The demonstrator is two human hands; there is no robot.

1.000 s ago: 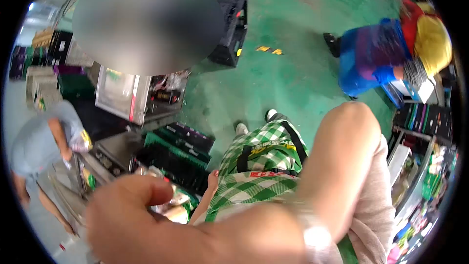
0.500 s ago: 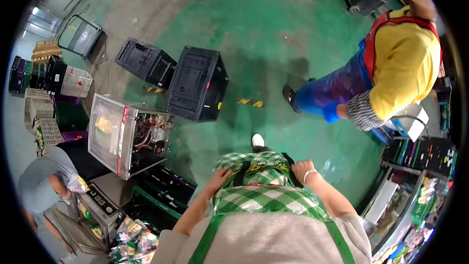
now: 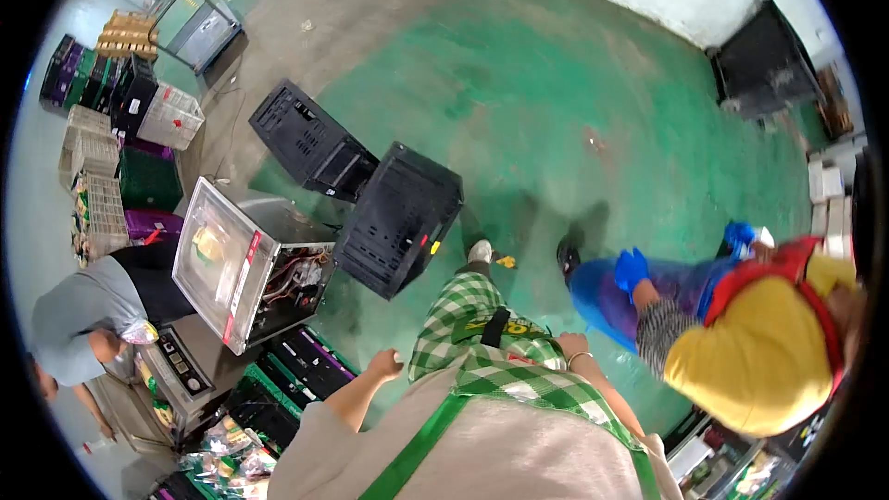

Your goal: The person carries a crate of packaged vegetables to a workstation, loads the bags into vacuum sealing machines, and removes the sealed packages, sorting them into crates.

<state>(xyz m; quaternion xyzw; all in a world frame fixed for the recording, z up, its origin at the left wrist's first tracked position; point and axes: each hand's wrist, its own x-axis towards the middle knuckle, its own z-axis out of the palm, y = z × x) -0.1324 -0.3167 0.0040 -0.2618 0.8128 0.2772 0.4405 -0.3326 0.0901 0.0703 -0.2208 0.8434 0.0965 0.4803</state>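
My left hand (image 3: 384, 366) hangs beside my hip, fingers curled into a loose fist, with nothing visible in it. My right hand (image 3: 572, 346), a bracelet at its wrist, rests against the side of the green-and-white checked apron (image 3: 468, 315). Its fingers are curled, and whatever they may hold is hidden. A black strap (image 3: 496, 326) lies over the apron's front. Nearest to my left hand are the black crates (image 3: 313, 361) low on the left. One white shoe (image 3: 480, 252) of mine is forward on the green floor.
Large black crates (image 3: 398, 218) stand ahead-left, beside a machine with exposed wiring (image 3: 298, 280). A person in grey (image 3: 79, 315) bends at the left. Close on my right is a person in yellow (image 3: 750, 366) with blue gloves. A trolley (image 3: 206, 35) stands far left.
My left hand has come off the apron and swung out to the left. The view has turned right. The person in yellow is nearer and lower in view, both gloves now showing.
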